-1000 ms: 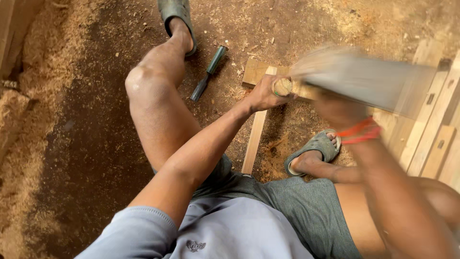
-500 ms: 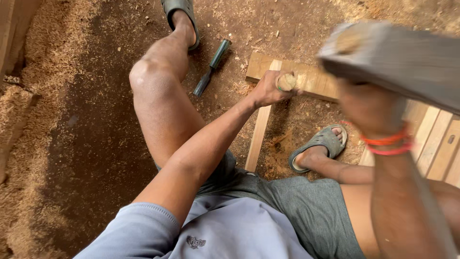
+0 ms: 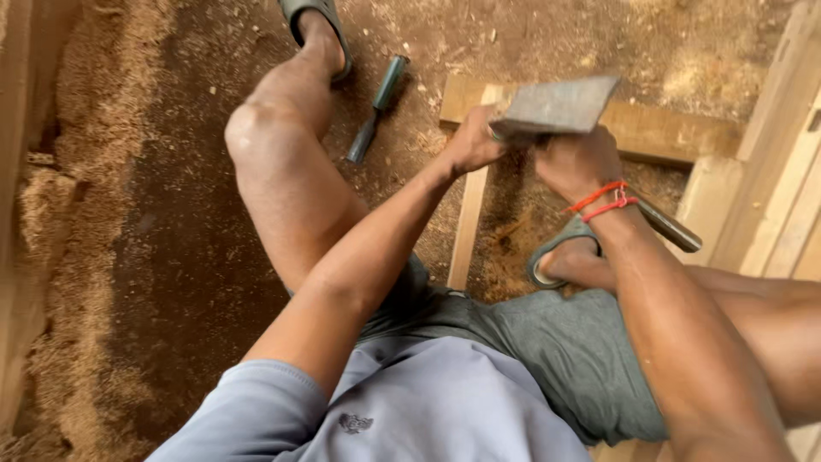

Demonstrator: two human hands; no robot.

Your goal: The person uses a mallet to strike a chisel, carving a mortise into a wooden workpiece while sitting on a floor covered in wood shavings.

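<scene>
The flat grey block [image 3: 556, 107], which serves as a mallet head, sits just above both hands, with its broad face turned up toward the camera. The right hand [image 3: 577, 162] is closed in a full fist around its dark handle [image 3: 667, 227], which comes out below the wrist and points away to the right. Two red bands [image 3: 603, 198] lie around that wrist.

The left hand [image 3: 473, 141] is directly beside the right hand, on its left, and it is also closed tight. It grips something under the left end of the block, but the block and the fingers hide that thing, so it is not possible to tell what it is.

Under both hands lies a wooden frame [image 3: 658, 128] on the floor. One light slat [image 3: 469, 222] of it runs from the left hand down toward the person's body. A thicker bar goes from the hands to the right, behind the block.

To the left of the left hand, a little apart, a chisel with a green handle [image 3: 376, 109] lies on the dirt floor [image 3: 171, 257], close to the person's left foot in a grey-green sandal [image 3: 312, 17]. Below the right hand, the other sandal [image 3: 556, 252] rests near the slat. More pale planks [image 3: 787, 188] lie to the right of the right hand. Sawdust [image 3: 60, 214] covers the floor far to the left.
</scene>
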